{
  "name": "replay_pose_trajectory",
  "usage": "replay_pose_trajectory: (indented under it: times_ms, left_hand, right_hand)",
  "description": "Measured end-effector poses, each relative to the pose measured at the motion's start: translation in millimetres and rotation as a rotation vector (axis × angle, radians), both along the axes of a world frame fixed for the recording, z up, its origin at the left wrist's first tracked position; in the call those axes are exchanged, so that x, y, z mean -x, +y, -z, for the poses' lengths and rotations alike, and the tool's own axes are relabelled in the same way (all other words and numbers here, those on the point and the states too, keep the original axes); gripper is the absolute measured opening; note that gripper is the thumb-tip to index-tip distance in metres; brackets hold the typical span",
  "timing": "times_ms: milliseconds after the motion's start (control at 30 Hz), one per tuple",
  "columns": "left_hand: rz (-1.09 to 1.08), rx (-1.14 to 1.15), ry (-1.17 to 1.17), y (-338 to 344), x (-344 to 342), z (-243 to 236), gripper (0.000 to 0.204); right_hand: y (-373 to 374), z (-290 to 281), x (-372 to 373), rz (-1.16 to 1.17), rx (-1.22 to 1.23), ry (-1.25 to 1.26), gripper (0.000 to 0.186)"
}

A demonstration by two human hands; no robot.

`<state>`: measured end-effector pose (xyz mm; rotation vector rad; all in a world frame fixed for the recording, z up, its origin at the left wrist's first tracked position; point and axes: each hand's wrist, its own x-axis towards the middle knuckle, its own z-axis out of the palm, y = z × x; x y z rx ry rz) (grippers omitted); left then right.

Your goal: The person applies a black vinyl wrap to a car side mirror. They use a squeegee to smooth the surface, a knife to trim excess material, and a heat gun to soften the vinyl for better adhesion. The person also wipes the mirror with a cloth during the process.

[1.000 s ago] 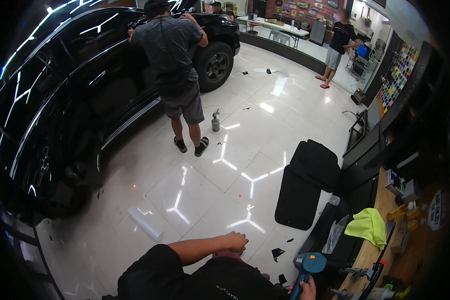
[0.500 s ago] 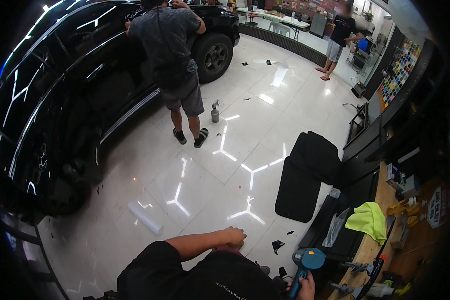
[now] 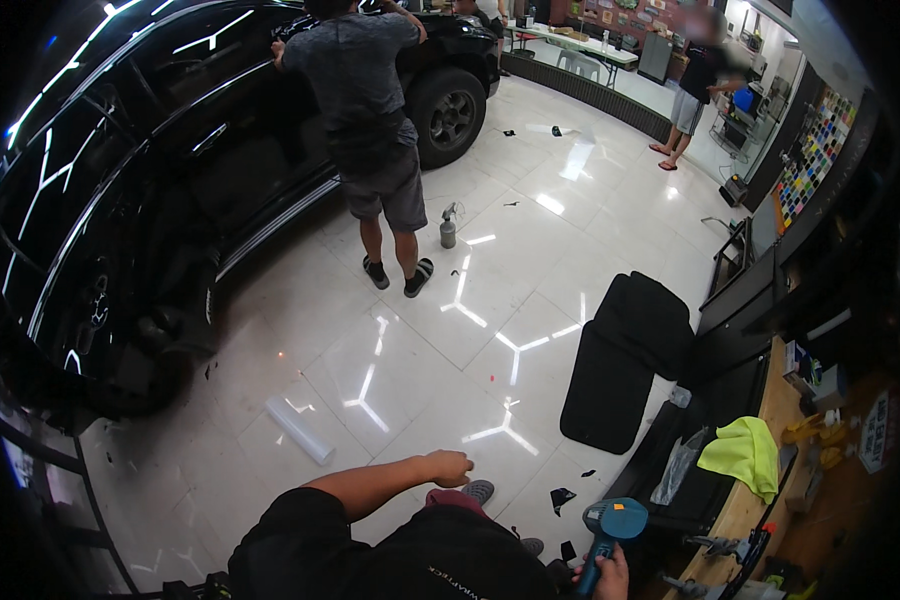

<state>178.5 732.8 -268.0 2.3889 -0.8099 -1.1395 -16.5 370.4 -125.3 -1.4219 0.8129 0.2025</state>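
My right hand (image 3: 611,578) is closed round the handle of a teal heat gun (image 3: 616,518), held at the lower right with its broad round end away from me. My left hand (image 3: 448,467) hangs in front of my body over the tiled floor, forearm across, fingers curled in and touching nothing; nothing shows in them. One of my grey shoes (image 3: 479,492) shows just beyond it. Black scraps (image 3: 562,498) lie on the floor near the heat gun. To the left of my left hand lies a translucent roll (image 3: 300,430).
A black vehicle (image 3: 220,150) fills the left, with a person (image 3: 355,90) working against it. A spray bottle (image 3: 448,228) stands behind that person. Black mats (image 3: 620,360) lie at the right. A wooden bench (image 3: 760,450) carries a yellow-green cloth (image 3: 742,457). Another person (image 3: 692,90) stands far right.
The view has turned slightly, so the vehicle, person and mats sit farther right. My left hand has shifted a little left, and my grey shoe now shows. The heat gun stays in my right hand.
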Motion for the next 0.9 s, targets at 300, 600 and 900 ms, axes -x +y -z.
replay_pose_trajectory:
  times_ms: [300,600,900]
  left_hand:
    - [-0.351,0.664,1.133,-126.9,28.9,-61.8,0.075]
    - [-0.862,0.871,1.339,-114.0,47.3,-61.3,0.064]
    - [-1.338,0.990,1.279,-88.5,27.3,-48.6,0.041]
  right_hand:
    - [64.2,23.0,-97.0,-0.355,0.059,-0.086,0.055]
    - [89.0,-7.7,-113.5,-0.852,0.422,-0.065,0.058]
    - [86.7,-45.5,-125.1,-0.903,0.458,-0.195,0.054]
